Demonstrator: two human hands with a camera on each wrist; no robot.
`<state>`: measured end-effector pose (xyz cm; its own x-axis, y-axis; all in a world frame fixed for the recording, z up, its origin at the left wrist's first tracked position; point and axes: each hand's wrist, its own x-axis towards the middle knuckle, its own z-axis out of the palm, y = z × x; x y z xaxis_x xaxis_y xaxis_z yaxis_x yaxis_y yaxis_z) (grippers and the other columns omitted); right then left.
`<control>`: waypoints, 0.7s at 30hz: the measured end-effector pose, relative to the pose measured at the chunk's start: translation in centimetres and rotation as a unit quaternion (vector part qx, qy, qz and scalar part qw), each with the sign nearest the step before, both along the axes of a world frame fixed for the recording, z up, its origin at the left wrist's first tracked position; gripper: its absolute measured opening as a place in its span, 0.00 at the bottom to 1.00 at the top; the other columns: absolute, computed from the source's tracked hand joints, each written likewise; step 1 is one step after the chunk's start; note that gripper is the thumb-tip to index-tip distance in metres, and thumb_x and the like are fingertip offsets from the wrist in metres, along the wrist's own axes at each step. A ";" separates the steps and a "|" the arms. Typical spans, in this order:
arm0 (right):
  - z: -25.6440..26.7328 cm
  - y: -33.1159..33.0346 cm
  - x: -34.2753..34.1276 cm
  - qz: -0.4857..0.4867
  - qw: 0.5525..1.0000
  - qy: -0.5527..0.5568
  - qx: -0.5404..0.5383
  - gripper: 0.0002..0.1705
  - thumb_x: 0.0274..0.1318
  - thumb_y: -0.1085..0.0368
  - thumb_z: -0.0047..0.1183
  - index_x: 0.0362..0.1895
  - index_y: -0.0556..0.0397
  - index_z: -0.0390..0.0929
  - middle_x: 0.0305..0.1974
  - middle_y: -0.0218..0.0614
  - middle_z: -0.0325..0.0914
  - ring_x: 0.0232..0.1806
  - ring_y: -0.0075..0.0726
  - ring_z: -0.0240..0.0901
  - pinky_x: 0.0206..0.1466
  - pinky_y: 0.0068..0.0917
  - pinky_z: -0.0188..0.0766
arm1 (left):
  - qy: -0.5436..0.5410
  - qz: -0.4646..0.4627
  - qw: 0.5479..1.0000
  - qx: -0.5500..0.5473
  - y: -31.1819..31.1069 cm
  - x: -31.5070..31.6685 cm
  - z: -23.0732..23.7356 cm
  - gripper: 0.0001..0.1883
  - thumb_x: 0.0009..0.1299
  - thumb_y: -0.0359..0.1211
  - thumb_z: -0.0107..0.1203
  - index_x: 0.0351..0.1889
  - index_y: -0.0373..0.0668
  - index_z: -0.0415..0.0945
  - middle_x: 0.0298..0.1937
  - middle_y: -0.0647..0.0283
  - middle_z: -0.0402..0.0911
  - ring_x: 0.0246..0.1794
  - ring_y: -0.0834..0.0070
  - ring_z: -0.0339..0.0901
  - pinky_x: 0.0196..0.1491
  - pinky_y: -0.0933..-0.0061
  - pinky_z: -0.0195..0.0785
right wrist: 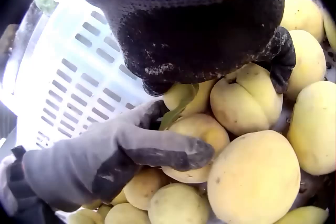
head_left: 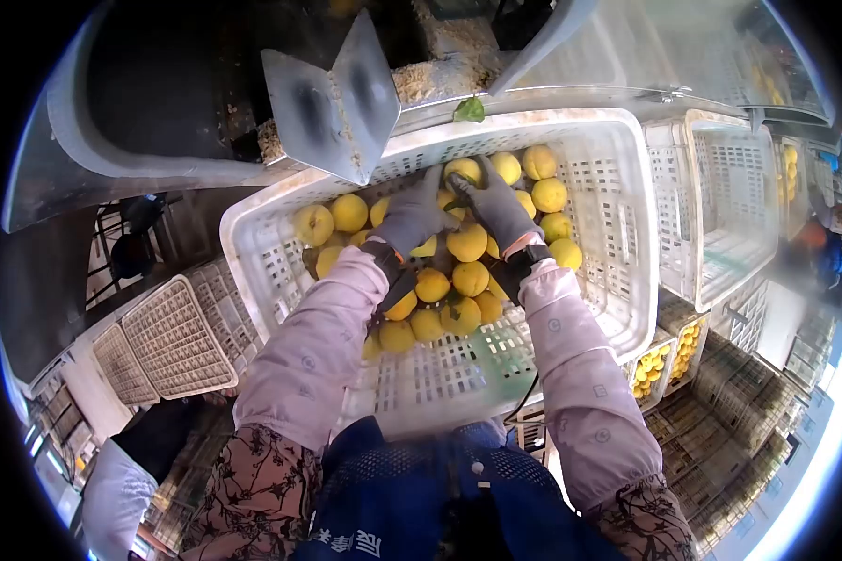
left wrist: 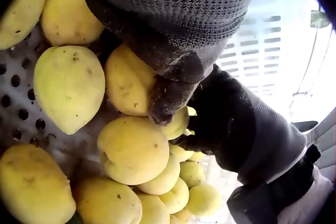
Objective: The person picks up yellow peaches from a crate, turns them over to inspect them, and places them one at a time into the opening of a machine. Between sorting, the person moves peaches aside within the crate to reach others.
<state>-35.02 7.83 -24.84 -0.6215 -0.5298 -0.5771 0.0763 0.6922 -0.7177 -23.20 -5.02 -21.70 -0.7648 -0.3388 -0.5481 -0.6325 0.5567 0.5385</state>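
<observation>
Yellow peaches [head_left: 466, 241] lie in a white slatted plastic crate [head_left: 617, 224]. Both hands wear grey gloves with dark palms and reach in near the crate's far wall. My left hand [head_left: 414, 217] holds a peach [right wrist: 197, 125], its thumb lying across the fruit in the right wrist view. Beside it, a green leaf [right wrist: 179, 107] sticks up. My right hand [head_left: 500, 210] is curled over a creased peach [right wrist: 247, 99], thumb against its side and the other fingers partly hidden. Another peach [head_left: 463, 171] shows between the hands in the head view.
A metal chute with an angled plate [head_left: 332, 103] overhangs the crate's far left edge. An empty white crate [head_left: 725, 206] stands to the right, with peach-filled crates [head_left: 652, 372] below. More crates [head_left: 180, 337] stack at left. A leaf [head_left: 469, 110] lies by the far rim.
</observation>
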 end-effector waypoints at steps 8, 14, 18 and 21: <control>1.4 7.0 -1.0 0.278 0.923 0.179 -0.196 0.27 0.72 0.71 0.45 0.74 0.59 0.65 0.68 0.51 0.73 0.66 0.44 0.75 0.70 0.33 0.70 | 0.201 0.250 0.788 0.525 2.2 3.4 7.2 0.26 0.69 0.40 0.70 0.63 0.41 0.81 0.55 0.69 0.81 0.49 0.82 0.75 0.56 0.79 0.68; 12.0 9.0 3.1 0.281 0.945 0.044 -0.161 0.28 0.72 0.74 0.41 0.74 0.57 0.66 0.70 0.55 0.70 0.64 0.53 0.75 0.69 0.36 0.71 | 0.112 0.210 0.745 0.623 1.7 6.6 13.9 0.28 0.74 0.39 0.65 0.69 0.37 0.74 0.62 0.64 0.79 0.62 0.80 0.74 0.66 0.78 0.67; 18.2 8.7 5.1 0.128 0.938 -0.266 -0.181 0.37 0.79 0.43 0.44 0.74 0.60 0.66 0.66 0.52 0.74 0.64 0.42 0.74 0.67 0.32 0.69 | 0.091 0.215 0.763 0.603 0.8 9.3 16.3 0.29 0.74 0.41 0.64 0.68 0.36 0.74 0.62 0.62 0.80 0.62 0.78 0.76 0.65 0.77 0.70; 24.7 8.2 7.3 0.054 0.893 -0.376 -0.243 0.37 0.76 0.46 0.51 0.74 0.62 0.66 0.66 0.46 0.75 0.66 0.36 0.71 0.69 0.33 0.67 | 0.123 0.229 0.773 0.578 0.3 11.9 17.4 0.27 0.73 0.43 0.66 0.64 0.36 0.77 0.58 0.63 0.82 0.55 0.78 0.81 0.60 0.76 0.74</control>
<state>-27.72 16.06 -0.15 -0.0850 -0.8644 -0.4955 0.6146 0.3459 -0.7089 -11.35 -4.70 -4.34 -0.8389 0.0021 -0.5444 -0.4197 -0.6394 0.6442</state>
